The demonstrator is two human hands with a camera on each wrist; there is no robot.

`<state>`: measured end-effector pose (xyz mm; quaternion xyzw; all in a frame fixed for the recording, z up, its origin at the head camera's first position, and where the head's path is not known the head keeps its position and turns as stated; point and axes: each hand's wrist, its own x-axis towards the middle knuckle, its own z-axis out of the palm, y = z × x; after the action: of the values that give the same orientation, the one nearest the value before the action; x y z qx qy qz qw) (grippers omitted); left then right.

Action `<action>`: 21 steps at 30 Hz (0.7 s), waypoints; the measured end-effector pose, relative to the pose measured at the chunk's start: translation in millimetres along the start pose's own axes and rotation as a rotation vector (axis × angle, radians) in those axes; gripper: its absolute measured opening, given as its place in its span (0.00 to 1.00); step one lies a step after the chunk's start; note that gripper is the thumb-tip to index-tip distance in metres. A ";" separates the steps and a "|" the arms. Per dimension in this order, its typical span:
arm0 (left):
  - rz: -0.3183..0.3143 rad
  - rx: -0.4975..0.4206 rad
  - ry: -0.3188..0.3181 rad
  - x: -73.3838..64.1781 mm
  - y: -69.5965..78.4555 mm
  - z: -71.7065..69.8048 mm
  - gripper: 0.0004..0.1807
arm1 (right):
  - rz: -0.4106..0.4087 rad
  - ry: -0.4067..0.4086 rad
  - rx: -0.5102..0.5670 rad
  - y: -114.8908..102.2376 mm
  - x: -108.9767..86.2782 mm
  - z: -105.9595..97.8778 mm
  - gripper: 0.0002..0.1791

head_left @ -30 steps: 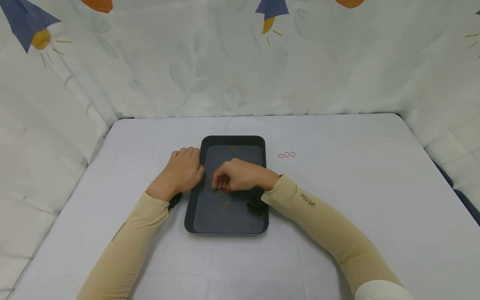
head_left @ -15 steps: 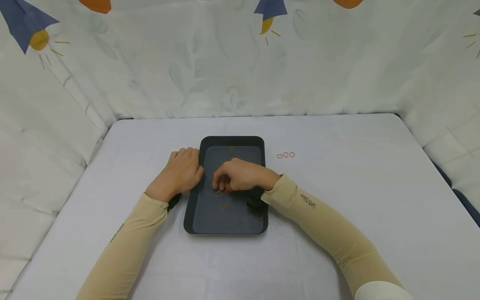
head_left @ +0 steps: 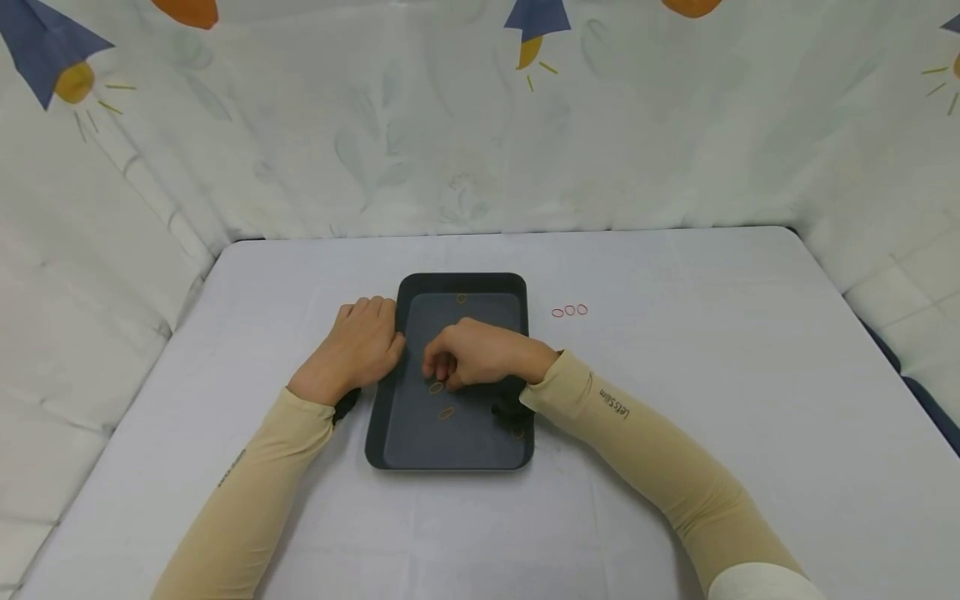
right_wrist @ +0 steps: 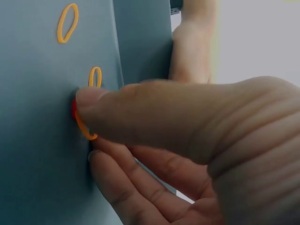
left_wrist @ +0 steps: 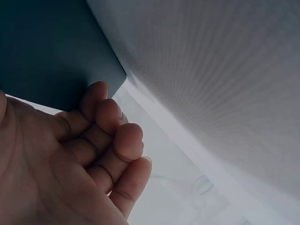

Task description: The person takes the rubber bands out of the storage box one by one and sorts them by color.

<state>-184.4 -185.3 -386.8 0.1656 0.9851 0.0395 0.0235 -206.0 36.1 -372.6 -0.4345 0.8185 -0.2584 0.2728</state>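
My left hand point(head_left: 357, 346) holds the left side of the dark tray point(head_left: 457, 458). Its thumb lies at the rim, and in the left wrist view its curled fingers point(left_wrist: 126, 140) are against the outer wall. Inside the tray, my right hand point(head_left: 480, 354) is low over the bottom. In the right wrist view a bit of red rubber band point(right_wrist: 74, 108) shows under its thumb tip, pinched there; the forefinger is mostly hidden. An orange rubber band point(right_wrist: 84, 129) runs out beneath that thumb. Two more, an orange band point(right_wrist: 95, 75) and another orange band point(right_wrist: 68, 23), lie close by.
Three red rubber bands point(head_left: 570, 310) lie in a row on the white table point(head_left: 675, 350), right of the tray. Other orange bands are in the tray, one orange band point(head_left: 461, 298) at its far end and one orange band point(head_left: 518, 432) near the right wrist.
The head view has shifted slightly. Both hands stay in nearly the same places; the right fingers have moved only a little at the tray bottom, and red by their tips no longer shows from above.
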 end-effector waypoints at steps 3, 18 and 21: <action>0.000 0.001 0.002 0.1 -0.3 0.3 0.14 | 0.007 -0.005 -0.006 -1.5 -0.3 0.2 0.15; 0.004 0.004 0.021 -0.3 1.2 -0.3 0.14 | 0.033 -0.003 0.005 -0.3 -4.0 -3.2 0.18; 0.008 0.003 0.025 -0.3 0.9 0.0 0.14 | 0.022 -0.003 -0.014 0.0 -3.2 -3.0 0.17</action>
<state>-183.8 -184.5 -386.7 0.1689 0.9848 0.0400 0.0109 -206.5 39.4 -369.7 -0.4280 0.8245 -0.2490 0.2740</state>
